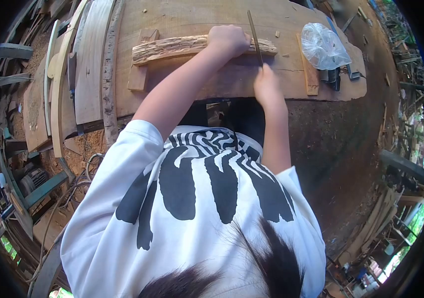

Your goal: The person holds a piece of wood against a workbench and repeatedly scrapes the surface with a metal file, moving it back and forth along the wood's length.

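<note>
A long piece of wood (172, 48) with a rough, splintered top lies crosswise on the workbench (192, 15). My left hand (228, 40) is closed over it, right of its middle. Closed round the lower end of a long, thin, dark tool (254, 35) is my right hand (268, 87), slightly blurred. The tool, seen nearly edge-on, slants across the wood close to my left knuckles. Whether it is a saw or a file I cannot tell. A wooden block (138, 77) sits under the wood's left end.
A clear plastic bag (324, 46) lies at the bench's right, beside a short wooden strip (309, 69) and a dark metal tool (332, 78). Long boards (92, 64) stand along the left side. A motor (34, 180) and loose cables (75, 185) are at lower left.
</note>
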Motion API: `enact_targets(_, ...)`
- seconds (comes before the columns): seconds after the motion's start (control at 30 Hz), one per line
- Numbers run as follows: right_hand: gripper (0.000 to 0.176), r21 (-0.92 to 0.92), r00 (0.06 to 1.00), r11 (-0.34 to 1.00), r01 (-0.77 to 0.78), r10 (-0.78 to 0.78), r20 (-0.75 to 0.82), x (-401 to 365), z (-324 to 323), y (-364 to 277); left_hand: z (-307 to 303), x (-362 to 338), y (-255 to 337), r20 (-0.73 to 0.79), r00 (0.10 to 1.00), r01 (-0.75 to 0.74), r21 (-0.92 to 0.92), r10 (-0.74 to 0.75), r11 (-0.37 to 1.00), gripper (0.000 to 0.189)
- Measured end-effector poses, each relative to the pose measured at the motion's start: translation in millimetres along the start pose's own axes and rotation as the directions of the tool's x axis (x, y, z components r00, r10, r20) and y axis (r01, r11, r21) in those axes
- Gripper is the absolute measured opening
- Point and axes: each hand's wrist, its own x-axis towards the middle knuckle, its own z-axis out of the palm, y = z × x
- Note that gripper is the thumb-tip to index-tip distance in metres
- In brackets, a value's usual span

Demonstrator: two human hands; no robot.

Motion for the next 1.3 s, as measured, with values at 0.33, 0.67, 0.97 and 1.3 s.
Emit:
enact_targets(0.33, 0.023, 0.091, 0.995, 0.992, -0.086, 0.08, 0.06, -40, -9, 11, 3, -1, 1, 0.016, 0.997, -0.072, 0.005, 0.071, 0.997, 0.045)
enact_targets(0.67, 0.025, 0.122, 0.991, 0.987, -0.106, 0.094, 0.099, -76, -21, 19, 1, 0, 2, -0.037, 0.999, -0.014, -0.043, 0.012, 0.999, 0.047)
enact_targets(0.97, 0.025, 0.129, 0.999, 0.991, -0.029, 0.026, 0.023, 7, 6, 7, 4, 2, -1, -0.007, 0.999, -0.038, -0.023, 0.038, 0.999, 0.049)
enact_targets(1.3, 0.021, 0.183, 0.999, 0.982, -0.042, 0.046, -0.022, -78, -4, 29, 1, 5, -1, 0.006, 1.0, -0.018, -0.022, 0.019, 1.0, 0.049)
